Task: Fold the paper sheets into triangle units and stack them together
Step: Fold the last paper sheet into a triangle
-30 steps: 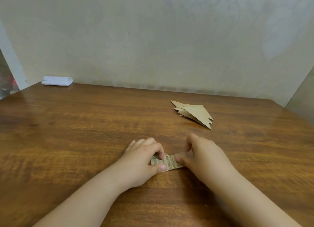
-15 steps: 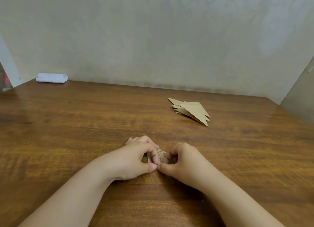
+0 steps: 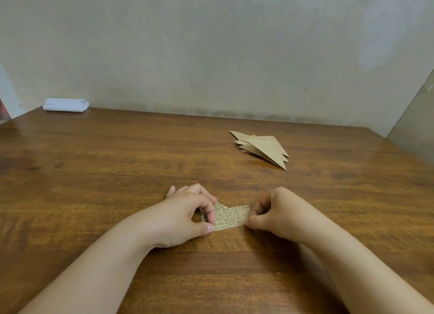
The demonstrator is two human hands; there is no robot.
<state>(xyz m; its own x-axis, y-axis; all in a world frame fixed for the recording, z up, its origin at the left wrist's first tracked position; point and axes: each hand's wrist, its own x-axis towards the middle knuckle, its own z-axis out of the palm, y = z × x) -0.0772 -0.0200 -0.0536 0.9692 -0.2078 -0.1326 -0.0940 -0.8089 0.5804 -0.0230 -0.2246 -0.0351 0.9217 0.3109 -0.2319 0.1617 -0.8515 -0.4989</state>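
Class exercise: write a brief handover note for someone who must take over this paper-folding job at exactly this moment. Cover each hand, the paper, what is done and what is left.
Left hand: pinches the left end of the printed paper strip, which lies on the wooden table.
Right hand: pinches the strip's right end.
Done: a stack of folded triangle units lies farther back on the right.
Left: finish folding this strip into a triangle and add it to the stack.

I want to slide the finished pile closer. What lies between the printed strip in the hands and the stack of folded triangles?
Only bare wooden table, per the head view, between strip and stack.
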